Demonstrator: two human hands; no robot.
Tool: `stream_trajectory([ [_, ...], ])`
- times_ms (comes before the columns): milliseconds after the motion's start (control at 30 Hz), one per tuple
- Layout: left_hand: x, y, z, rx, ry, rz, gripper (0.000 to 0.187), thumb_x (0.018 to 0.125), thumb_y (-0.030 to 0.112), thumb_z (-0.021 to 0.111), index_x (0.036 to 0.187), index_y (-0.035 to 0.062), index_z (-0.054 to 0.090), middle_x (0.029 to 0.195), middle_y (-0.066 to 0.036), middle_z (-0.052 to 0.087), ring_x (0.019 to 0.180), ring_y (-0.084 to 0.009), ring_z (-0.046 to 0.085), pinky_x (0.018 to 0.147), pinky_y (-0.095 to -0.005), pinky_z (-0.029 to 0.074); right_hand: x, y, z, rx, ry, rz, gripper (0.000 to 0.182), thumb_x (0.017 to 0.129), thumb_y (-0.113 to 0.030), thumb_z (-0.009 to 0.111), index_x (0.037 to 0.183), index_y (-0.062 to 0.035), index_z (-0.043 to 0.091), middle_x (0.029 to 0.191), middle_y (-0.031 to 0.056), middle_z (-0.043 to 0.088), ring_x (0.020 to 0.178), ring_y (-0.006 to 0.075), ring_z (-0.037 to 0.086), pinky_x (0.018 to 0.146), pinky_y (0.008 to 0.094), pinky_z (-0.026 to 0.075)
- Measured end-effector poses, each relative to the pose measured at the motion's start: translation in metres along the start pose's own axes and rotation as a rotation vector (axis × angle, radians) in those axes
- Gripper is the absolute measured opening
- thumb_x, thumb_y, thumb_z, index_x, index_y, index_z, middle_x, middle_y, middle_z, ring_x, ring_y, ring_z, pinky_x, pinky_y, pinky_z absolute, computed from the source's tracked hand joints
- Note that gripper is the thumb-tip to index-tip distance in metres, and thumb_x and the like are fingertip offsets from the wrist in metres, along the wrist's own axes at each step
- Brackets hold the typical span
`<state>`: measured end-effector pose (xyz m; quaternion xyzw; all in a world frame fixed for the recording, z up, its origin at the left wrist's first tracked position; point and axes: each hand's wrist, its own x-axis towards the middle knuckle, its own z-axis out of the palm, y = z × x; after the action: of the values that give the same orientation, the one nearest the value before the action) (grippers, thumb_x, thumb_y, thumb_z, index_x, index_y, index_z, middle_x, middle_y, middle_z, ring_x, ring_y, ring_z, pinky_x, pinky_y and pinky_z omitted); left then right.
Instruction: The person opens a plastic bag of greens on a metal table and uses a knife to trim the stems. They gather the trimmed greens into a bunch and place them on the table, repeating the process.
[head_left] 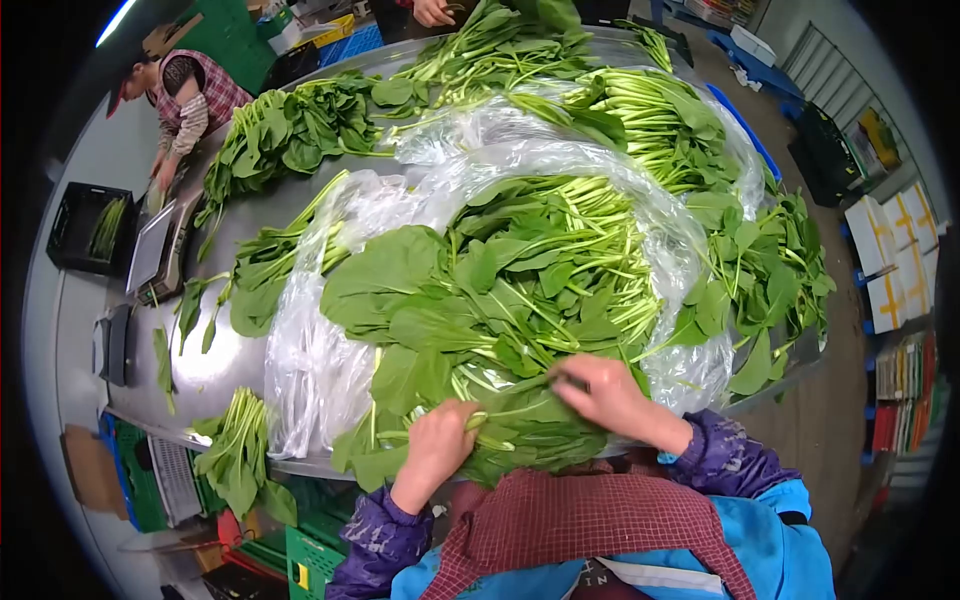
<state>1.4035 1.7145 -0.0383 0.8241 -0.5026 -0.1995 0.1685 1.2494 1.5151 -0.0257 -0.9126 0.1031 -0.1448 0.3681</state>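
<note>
Leafy green vegetables [520,270] with pale stems lie in a large heap on clear plastic sheeting [320,350], over a metal table [215,345]. At the heap's near edge, my left hand [440,440] is closed round the stems of some greens. To its right, my right hand [603,396] has its fingers bent against a leafy stem, thumb and fingertips together. Leaves from these greens hang between and below both hands, close to my apron [590,515]. Part of my right fingertips is blurred.
Across the table at the left, a co-worker [190,95] stands by a scale [160,250] and a black crate [92,228]. Another person's hand [433,12] shows at the top. A small bunch [240,450] overhangs the near left edge. White boxes [900,250] stand at the right.
</note>
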Motion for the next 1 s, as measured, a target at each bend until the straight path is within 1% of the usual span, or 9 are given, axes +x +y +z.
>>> stream_trajectory([
  [67, -0.002, 0.002, -0.002, -0.007, 0.031, -0.016, 0.021, 0.077, 0.023, 0.066, 0.096, 0.0132, 0.065, 0.081, -0.012, 0.060, 0.073, -0.0336, 0.058, 0.063, -0.0419, 0.047, 0.006, 0.013, 0.006, -0.064, 0.112, 0.081, 0.017, 0.080, -0.019, 0.059, 0.088, -0.0036, 0.061, 0.070, 0.0100, 0.061, 0.065, 0.0278, 0.062, 0.059, 0.0358, 0.052],
  [133, -0.005, 0.002, 0.001, -0.023, 0.061, 0.003, 0.021, 0.077, 0.022, 0.066, 0.096, 0.0124, 0.065, 0.081, -0.013, 0.060, 0.073, -0.0342, 0.058, 0.064, -0.0420, 0.046, 0.008, 0.033, 0.020, -0.420, -0.159, 0.154, 0.014, 0.078, -0.016, 0.059, 0.080, -0.0017, 0.058, 0.060, 0.0127, 0.058, 0.055, 0.0261, 0.060, 0.052, 0.0377, 0.051],
  [333, 0.006, 0.024, -0.012, -0.225, 0.276, 0.104, 0.025, 0.072, 0.009, 0.065, 0.097, 0.0087, 0.064, 0.081, -0.015, 0.061, 0.075, -0.0341, 0.059, 0.064, -0.0405, 0.047, 0.013, 0.028, 0.012, -0.015, 0.056, 0.174, 0.023, 0.082, -0.023, 0.057, 0.093, -0.0023, 0.058, 0.085, 0.0151, 0.061, 0.078, 0.0336, 0.060, 0.066, 0.0410, 0.048],
  [500, 0.013, 0.062, -0.029, -0.318, 0.520, 0.164, 0.031, 0.062, -0.009, 0.061, 0.090, 0.0022, 0.065, 0.077, -0.015, 0.059, 0.072, -0.0314, 0.058, 0.064, -0.0350, 0.047, 0.013, 0.003, -0.005, 0.149, 0.090, 0.070, 0.027, 0.086, -0.025, 0.056, 0.100, -0.0013, 0.055, 0.082, 0.0172, 0.058, 0.076, 0.0364, 0.057, 0.065, 0.0421, 0.046],
  [600, 0.016, 0.068, -0.032, -0.282, 0.544, 0.267, 0.033, 0.060, -0.009, 0.060, 0.090, 0.0026, 0.065, 0.078, -0.014, 0.060, 0.072, -0.0308, 0.058, 0.064, -0.0356, 0.047, 0.010, -0.014, -0.013, 0.365, -0.134, 0.253, 0.026, 0.088, -0.025, 0.057, 0.098, -0.0009, 0.055, 0.077, 0.0155, 0.059, 0.070, 0.0255, 0.059, 0.064, 0.0340, 0.046],
  [700, 0.011, 0.060, -0.032, -0.249, 0.499, 0.245, 0.040, 0.057, -0.006, 0.062, 0.096, 0.0065, 0.065, 0.083, -0.009, 0.061, 0.077, -0.0274, 0.059, 0.067, -0.0345, 0.049, 0.004, -0.013, -0.042, 0.392, -0.009, 0.283, 0.031, 0.085, -0.029, 0.059, 0.096, -0.0005, 0.056, 0.073, 0.0143, 0.060, 0.066, 0.0209, 0.059, 0.060, 0.0336, 0.047],
  [767, 0.012, 0.049, -0.027, -0.218, 0.478, 0.205, 0.042, 0.057, -0.006, 0.062, 0.098, 0.0064, 0.064, 0.086, -0.010, 0.061, 0.079, -0.0284, 0.060, 0.068, -0.0351, 0.049, 0.005, -0.021, -0.093, 0.332, 0.032, 0.561, 0.029, 0.081, -0.028, 0.062, 0.095, -0.0022, 0.062, 0.074, 0.0068, 0.062, 0.065, 0.0149, 0.058, 0.061, 0.0288, 0.047],
  [900, 0.012, 0.037, -0.014, -0.147, 0.358, 0.122, 0.044, 0.062, -0.004, 0.060, 0.105, 0.0063, 0.060, 0.095, -0.011, 0.061, 0.086, -0.0306, 0.060, 0.071, -0.0366, 0.050, -0.017, 0.023, -0.154, 0.397, 0.718, 0.556, 0.027, 0.088, -0.031, 0.056, 0.082, -0.0051, 0.063, 0.055, -0.0025, 0.050, 0.044, 0.0061, 0.043, 0.041, 0.0217, 0.032],
  [1000, 0.007, 0.033, 0.004, -0.103, 0.191, 0.058, 0.038, 0.067, -0.001, 0.060, 0.105, 0.0070, 0.060, 0.099, -0.011, 0.062, 0.088, -0.0305, 0.061, 0.072, -0.0367, 0.050, -0.012, 0.022, -0.162, 0.297, 0.905, 0.444, 0.039, 0.094, -0.030, 0.048, 0.116, 0.0017, 0.051, 0.085, 0.0063, 0.065, 0.042, 0.0050, 0.044, 0.036, 0.0185, 0.031],
])
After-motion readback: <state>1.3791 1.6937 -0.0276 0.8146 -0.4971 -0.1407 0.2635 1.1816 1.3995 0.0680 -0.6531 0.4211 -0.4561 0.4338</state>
